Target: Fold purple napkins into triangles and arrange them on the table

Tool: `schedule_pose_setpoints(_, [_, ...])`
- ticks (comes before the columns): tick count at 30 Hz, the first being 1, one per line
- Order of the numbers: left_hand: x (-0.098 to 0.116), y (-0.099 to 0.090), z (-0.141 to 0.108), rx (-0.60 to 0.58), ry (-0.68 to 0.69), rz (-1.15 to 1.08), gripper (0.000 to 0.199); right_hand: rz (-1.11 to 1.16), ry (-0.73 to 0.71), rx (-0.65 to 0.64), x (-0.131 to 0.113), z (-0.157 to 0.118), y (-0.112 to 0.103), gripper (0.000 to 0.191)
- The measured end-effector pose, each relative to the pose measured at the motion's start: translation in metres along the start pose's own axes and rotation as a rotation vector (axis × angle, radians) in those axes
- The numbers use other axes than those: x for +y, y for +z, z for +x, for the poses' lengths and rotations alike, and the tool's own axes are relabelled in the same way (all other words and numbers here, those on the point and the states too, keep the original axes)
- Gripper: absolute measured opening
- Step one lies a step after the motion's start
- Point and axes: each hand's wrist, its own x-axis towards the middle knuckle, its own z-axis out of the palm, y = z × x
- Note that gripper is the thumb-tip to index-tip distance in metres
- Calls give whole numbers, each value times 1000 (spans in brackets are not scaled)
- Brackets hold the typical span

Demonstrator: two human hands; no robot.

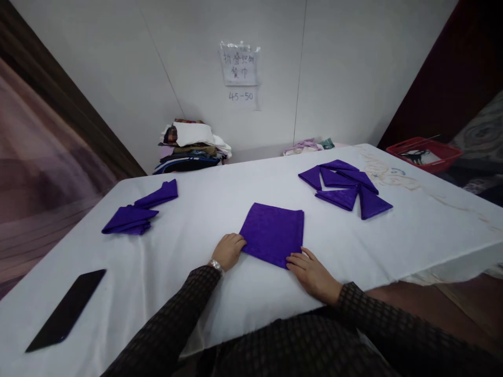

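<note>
A purple cloth napkin, folded into a rough square, lies flat on the white tablecloth in front of me. My left hand is closed on its left corner, fingers curled at the edge. Across from it, my right hand touches the near right corner with fingers stretched out and thumb apart. Several folded purple napkins with pointed ends form a cluster at the back right. On the left lie two more bundles, a crumpled purple napkin and a narrower purple napkin.
A dark flat slab, perhaps a phone or tablet, lies at the near left of the table. Stacked clothes stand at the back by the wall, beneath a handwritten sign. Pinkish cloth and a red basket are farther right.
</note>
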Motion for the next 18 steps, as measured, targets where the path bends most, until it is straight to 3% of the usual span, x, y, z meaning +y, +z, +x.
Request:
schedule_pose_setpoints(5, [4, -6, -39, 26, -29, 6, 36, -63, -82, -75, 47, 43, -7, 36])
schedule_pose_setpoints(10, [44, -5, -38, 46, -10, -59, 37, -67, 9, -102, 95, 108, -18, 36])
schedule_pose_setpoints(13, [72, -1, -17, 63, -18, -143, 37, -46, 12, -62, 91, 116, -20, 44])
schedule_pose_setpoints(18, [103, 4, 16, 116, -113, -312, 32, 176, -57, -28, 41, 74, -5, 66])
